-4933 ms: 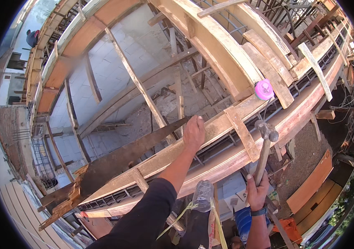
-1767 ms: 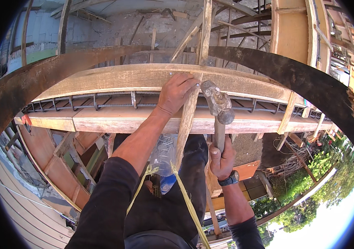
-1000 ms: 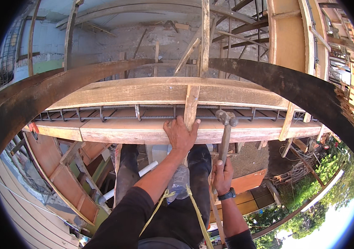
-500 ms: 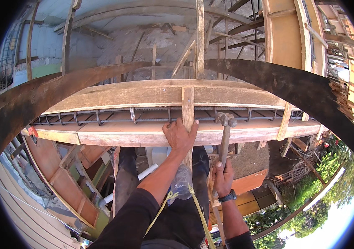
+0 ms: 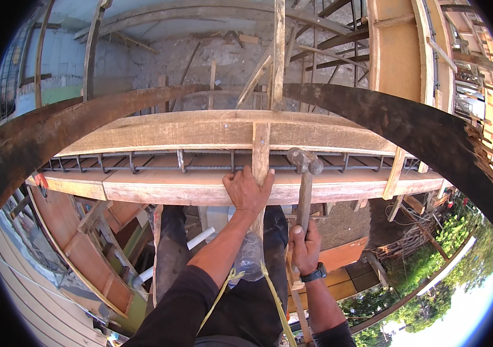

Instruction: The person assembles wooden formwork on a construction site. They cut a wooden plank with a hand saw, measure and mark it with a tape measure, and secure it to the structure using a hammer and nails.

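Observation:
My left hand [image 5: 250,191] grips a narrow wooden strip [image 5: 261,144] that lies across the top of a long wooden beam form. Its fingers and thumb sit on either side of the strip, at the form's near board [image 5: 171,186]; whether a nail is between them cannot be made out. My right hand [image 5: 305,248], with a watch on the wrist, is closed round the handle of a hammer [image 5: 304,196]. The hammer's metal head is raised just right of the strip, apart from it. Beneath, steel rebar with stirrups [image 5: 133,162] runs along the form.
Dark curved timbers [image 5: 397,113] arch in at both sides. An upright post [image 5: 279,52] stands beyond the form, and another strip [image 5: 395,173] crosses it at right. A clear plastic bag or bottle [image 5: 250,257] hangs at my front on yellow cord. Greenery [image 5: 425,266] lies lower right.
The hammer and my right hand have shifted slightly left, bringing the hammer head nearer the strip. My left hand keeps its hold on the strip. The view has shifted a little.

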`<act>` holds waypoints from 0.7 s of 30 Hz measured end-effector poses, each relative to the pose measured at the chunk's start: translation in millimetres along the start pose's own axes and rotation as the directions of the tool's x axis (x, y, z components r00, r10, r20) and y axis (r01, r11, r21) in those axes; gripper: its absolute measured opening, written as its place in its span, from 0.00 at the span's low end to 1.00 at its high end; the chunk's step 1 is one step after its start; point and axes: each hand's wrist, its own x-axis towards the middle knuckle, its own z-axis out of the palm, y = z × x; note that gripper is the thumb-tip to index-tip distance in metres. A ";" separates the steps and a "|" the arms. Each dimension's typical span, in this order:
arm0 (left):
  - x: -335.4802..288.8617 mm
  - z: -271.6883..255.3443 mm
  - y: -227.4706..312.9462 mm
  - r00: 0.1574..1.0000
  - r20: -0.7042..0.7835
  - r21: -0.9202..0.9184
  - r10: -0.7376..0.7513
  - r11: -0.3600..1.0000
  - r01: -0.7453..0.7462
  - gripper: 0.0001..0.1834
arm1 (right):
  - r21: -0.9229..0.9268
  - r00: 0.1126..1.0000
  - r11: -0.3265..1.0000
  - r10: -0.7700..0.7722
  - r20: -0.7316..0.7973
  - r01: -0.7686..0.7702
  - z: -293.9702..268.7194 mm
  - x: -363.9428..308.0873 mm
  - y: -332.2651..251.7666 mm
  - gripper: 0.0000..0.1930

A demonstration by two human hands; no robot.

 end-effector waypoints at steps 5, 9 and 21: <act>-0.1 -4.5 5.8 0.999 0.030 0.026 -0.044 0.999 0.043 0.32 | -0.139 0.996 0.987 -0.086 0.003 0.086 1.2 3.7 2.8 0.13; 5.4 -5.5 13.7 0.995 0.037 0.033 -0.092 0.995 0.091 0.35 | -0.062 1.000 0.998 -0.023 0.015 0.024 6.7 12.2 -9.9 0.11; 3.9 -0.5 6.1 0.991 0.024 0.015 -0.132 0.991 0.132 0.28 | -0.482 0.945 0.815 -0.245 0.217 0.322 -13.9 72.2 -12.2 0.18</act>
